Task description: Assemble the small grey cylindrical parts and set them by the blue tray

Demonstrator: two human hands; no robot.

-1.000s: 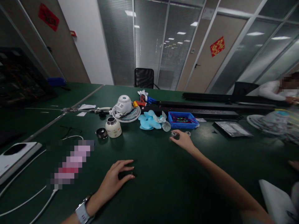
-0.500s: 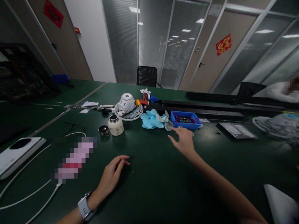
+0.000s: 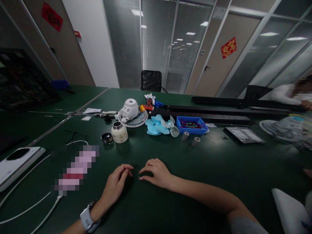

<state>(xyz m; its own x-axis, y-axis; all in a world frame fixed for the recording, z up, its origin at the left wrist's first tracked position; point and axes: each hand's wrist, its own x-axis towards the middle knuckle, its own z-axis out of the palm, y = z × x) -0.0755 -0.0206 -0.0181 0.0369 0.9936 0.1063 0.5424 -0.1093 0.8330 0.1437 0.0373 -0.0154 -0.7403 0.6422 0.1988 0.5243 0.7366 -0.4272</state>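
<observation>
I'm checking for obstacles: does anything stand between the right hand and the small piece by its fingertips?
Nothing visible does. The small piece is by the fingertips of the right hand; contact is too small to tell. The left hand is on the piece's other side, apart from it.

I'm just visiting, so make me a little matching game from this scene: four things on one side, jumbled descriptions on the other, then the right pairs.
Things:
1. Right hand
2. Blue tray
3. Left hand
4. Grey cylinders

Descriptions:
A. Has a watch on its wrist
B. A pair, standing side by side
C. Thumb and forefinger at a tiny piece
D. Contains a tangle of wires

Right pairs: 1-C, 2-D, 3-A, 4-B
</observation>
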